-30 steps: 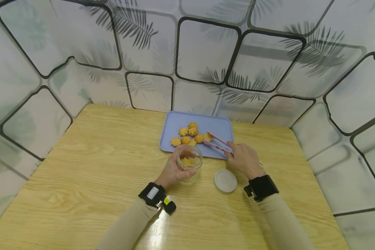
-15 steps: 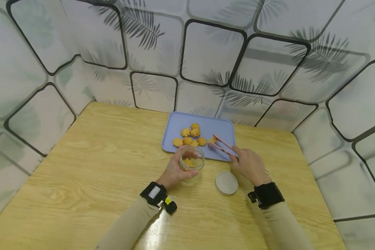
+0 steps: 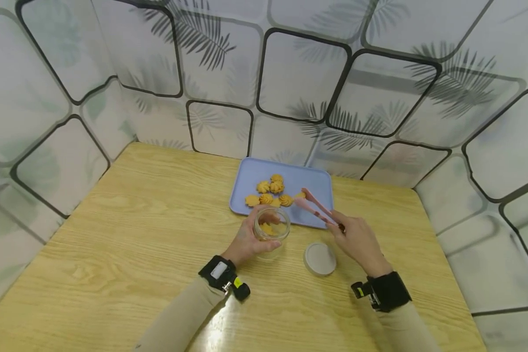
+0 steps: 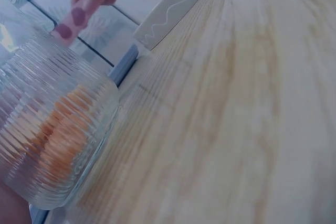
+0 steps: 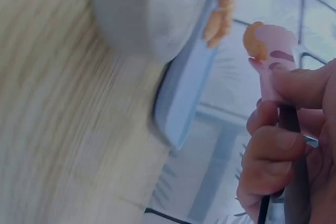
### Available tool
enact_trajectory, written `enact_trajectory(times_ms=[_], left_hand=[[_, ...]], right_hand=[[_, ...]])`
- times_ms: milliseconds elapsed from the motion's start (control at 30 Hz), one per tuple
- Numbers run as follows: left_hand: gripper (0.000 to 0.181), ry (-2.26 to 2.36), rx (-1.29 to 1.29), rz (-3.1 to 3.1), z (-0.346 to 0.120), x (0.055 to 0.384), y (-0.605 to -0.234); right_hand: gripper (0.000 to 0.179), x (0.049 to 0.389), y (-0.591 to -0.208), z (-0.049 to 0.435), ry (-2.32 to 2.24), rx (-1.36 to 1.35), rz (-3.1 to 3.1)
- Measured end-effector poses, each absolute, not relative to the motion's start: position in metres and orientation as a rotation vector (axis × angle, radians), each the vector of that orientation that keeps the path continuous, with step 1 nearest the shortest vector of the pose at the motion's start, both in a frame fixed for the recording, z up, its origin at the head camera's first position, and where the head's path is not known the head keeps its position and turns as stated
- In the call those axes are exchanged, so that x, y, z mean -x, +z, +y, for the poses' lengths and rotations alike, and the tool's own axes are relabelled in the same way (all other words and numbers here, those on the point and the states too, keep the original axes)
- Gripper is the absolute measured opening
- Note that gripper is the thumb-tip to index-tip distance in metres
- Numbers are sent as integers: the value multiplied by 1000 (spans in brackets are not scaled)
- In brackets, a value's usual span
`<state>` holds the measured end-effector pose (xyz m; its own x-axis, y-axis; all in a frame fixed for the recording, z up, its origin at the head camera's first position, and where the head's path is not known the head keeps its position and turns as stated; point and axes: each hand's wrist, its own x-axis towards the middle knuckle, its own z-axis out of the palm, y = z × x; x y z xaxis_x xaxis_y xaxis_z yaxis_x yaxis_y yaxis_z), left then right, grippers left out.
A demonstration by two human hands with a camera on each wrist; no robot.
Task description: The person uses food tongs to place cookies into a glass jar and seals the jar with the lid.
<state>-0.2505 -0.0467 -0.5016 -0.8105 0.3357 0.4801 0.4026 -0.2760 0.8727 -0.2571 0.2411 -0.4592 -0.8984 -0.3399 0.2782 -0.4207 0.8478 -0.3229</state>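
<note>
Compared with a second ago, the pink tongs (image 3: 318,214) have drawn one cookie (image 5: 254,40) rightward from its neighbours; it looks clear of the tray (image 3: 312,181) — likely a secure pick. Right hand's (image 3: 356,239) fingers curl round the tongs, the cookie pinched beyond the fingertips. Left hand's (image 3: 250,238) fingers wrap the glass jar (image 4: 52,72), remaining cookies (image 3: 265,187) just past them. Lid (image 3: 319,259) on tabletop (image 3: 158,220), nearer the person than the right fingers. Left grip's far side hidden; ribbed glass muddles the count of jar pieces (image 4: 63,140) — can't tell whether the jar's base rests flat.
</note>
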Motion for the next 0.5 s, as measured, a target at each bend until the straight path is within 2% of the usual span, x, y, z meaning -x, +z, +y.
enact_trajectory(times_ms=[267, 500], left_hand=[[71, -2285, 949, -1845, -47, 250, -502], [72, -2265, 914, -1915, -50, 247, -501]], right_hand=[[28, 227, -442, 234, 979, -687, -2689], [34, 202, -426, 218, 1090, -835, -2631]])
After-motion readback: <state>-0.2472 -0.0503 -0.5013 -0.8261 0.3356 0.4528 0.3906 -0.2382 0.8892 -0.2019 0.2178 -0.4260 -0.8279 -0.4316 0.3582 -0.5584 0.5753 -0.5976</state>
